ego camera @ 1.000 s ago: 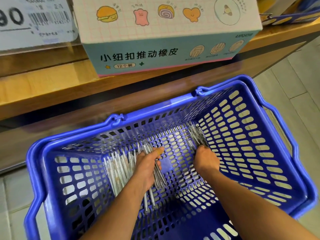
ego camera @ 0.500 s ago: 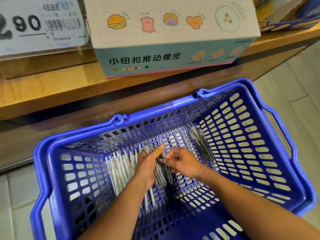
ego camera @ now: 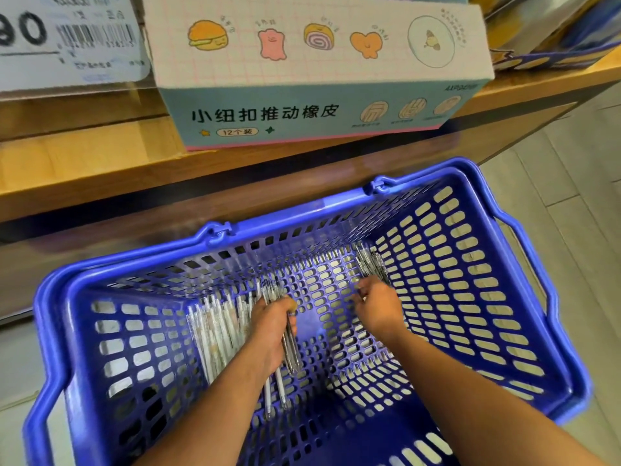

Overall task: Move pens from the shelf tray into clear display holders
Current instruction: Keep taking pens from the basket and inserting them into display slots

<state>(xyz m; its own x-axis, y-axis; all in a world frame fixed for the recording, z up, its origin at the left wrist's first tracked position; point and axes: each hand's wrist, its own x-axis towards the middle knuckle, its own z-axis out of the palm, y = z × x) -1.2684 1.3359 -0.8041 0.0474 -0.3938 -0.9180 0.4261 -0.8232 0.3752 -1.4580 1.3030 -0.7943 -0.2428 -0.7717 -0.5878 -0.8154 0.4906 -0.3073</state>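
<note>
Wooden shelf (ego camera: 100, 163) with a dark recess beneath, spanning the upper view. Pale tiled floor (ego camera: 571, 156) at right, grout lines running diagonally. Pastel carton (ego camera: 319, 72) and blurred price label (ego camera: 67, 38) on the shelf. Warm, even lighting.

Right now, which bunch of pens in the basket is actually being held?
The middle bunch, gripped in the left hand. The white pens lie loose by the left wall; the right hand only reaches the far-right bunch.

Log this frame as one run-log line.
left hand: holds pen bundle | right hand: at far pens, grip unclear | site: blue basket | loose pens: basket left
</note>
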